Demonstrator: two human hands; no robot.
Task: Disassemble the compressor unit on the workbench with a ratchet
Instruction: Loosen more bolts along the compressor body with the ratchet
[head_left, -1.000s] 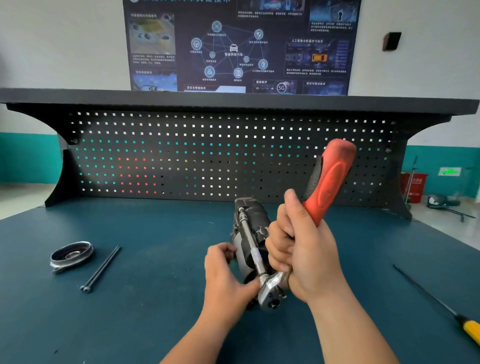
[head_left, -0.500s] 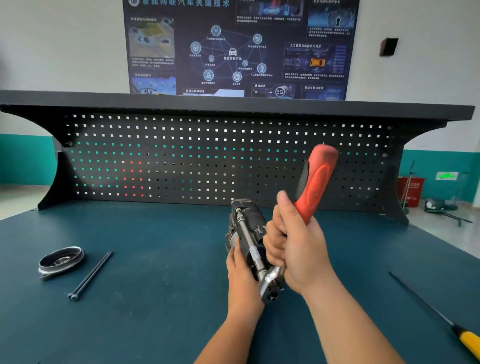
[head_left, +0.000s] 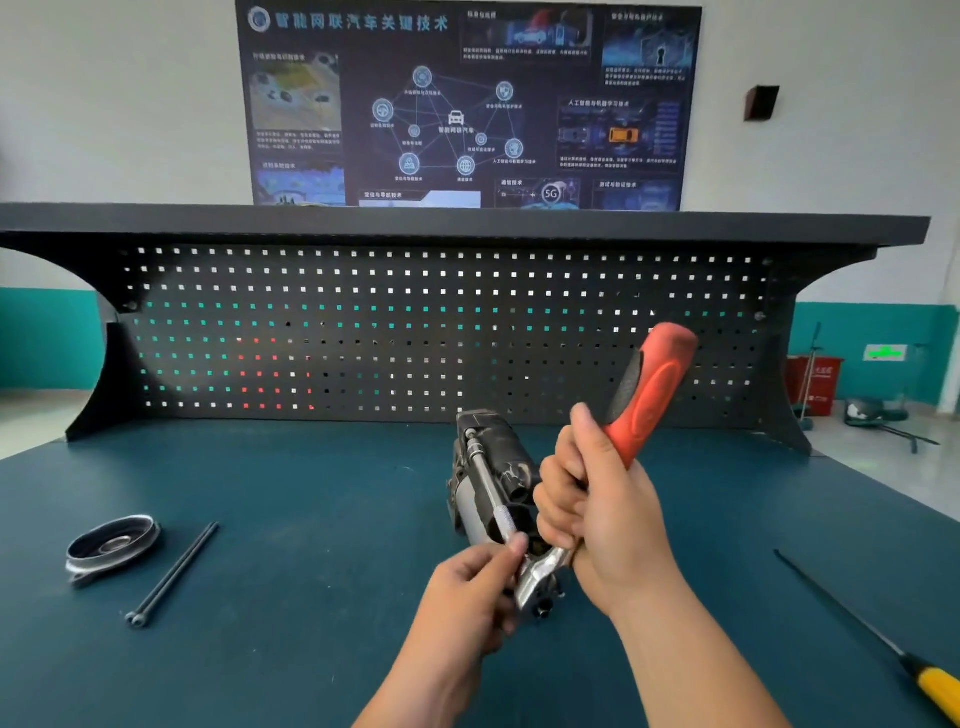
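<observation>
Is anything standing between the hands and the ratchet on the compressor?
Nothing visible does. The right hand grips the ratchet by its red handle, and the left hand pinches the extension bar, which runs to the compressor.

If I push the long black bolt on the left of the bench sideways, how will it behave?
The long black bolt looks thin and round, so it would probably roll on the flat bench top, curving around its wider head. It looks like straight metal, so it is likely stiff, and light to lift.
</observation>
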